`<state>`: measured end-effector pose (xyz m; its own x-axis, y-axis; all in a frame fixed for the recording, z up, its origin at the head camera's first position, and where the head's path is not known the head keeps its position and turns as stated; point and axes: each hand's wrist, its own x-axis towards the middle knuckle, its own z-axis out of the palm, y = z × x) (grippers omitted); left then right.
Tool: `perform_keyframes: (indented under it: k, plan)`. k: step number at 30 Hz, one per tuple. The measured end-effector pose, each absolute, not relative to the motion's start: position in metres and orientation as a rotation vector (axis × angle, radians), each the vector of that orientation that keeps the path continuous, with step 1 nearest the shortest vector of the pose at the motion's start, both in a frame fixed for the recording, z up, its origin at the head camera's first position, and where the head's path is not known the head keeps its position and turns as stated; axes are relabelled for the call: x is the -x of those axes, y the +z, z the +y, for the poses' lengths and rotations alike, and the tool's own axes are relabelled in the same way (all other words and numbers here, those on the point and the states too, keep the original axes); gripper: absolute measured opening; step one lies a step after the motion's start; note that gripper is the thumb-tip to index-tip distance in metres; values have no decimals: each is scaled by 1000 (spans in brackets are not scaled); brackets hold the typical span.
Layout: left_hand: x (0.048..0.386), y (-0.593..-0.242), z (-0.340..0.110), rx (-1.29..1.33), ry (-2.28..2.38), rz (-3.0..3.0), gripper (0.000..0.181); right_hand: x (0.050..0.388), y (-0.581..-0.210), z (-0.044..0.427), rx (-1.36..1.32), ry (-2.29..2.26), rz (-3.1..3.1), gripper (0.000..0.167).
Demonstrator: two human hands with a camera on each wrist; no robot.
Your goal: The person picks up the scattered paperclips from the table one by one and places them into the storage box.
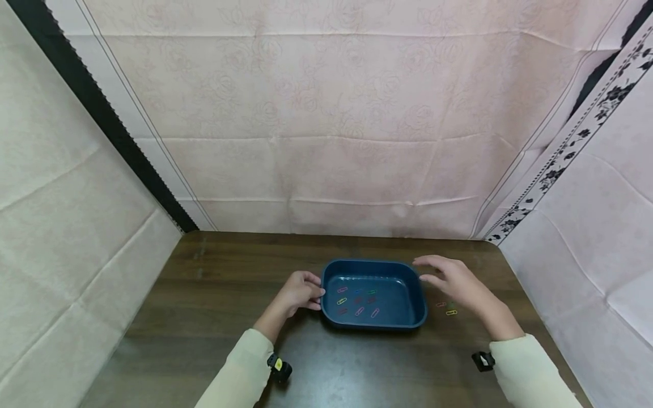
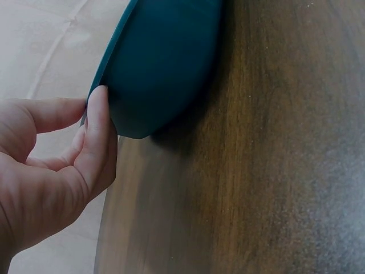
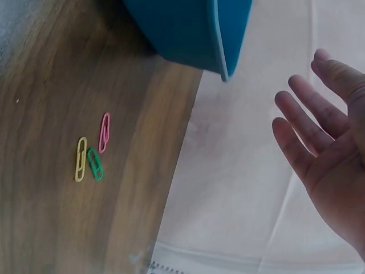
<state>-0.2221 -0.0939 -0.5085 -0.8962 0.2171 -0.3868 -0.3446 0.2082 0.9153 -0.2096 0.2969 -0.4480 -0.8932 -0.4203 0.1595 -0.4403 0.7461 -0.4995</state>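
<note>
A blue plastic tray (image 1: 374, 323) stands on the wooden table with several coloured paper clips lying on its floor. My left hand (image 1: 301, 293) pinches the tray's left rim; in the left wrist view the thumb presses one side of the rim and the fingers (image 2: 98, 114) the other. Beyond the tray's right end hovers my right hand (image 1: 456, 282), fingers spread and apart from the rim, holding nothing. On the table below that hand lie a yellow paper clip (image 3: 81, 160), a green paper clip (image 3: 95, 164) and a pink paper clip (image 3: 104, 132).
The brown table (image 1: 214, 328) ends at the back against a pale patterned cloth (image 1: 331, 113). More pale cloth hangs at the left side (image 1: 66, 226) and the right side (image 1: 602, 215). Each wrist wears a small black camera.
</note>
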Motion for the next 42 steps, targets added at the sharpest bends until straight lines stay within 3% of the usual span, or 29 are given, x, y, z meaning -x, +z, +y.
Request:
perform_keyframes:
  k: [23,42]
  plan:
    - [222,-508,-94,121,1724,2052,29,194,-485,358,-370,791,-2952,39]
    - [222,-507,-94,101,1736,2052,28,189,-528,376,-400,723,-3015,23]
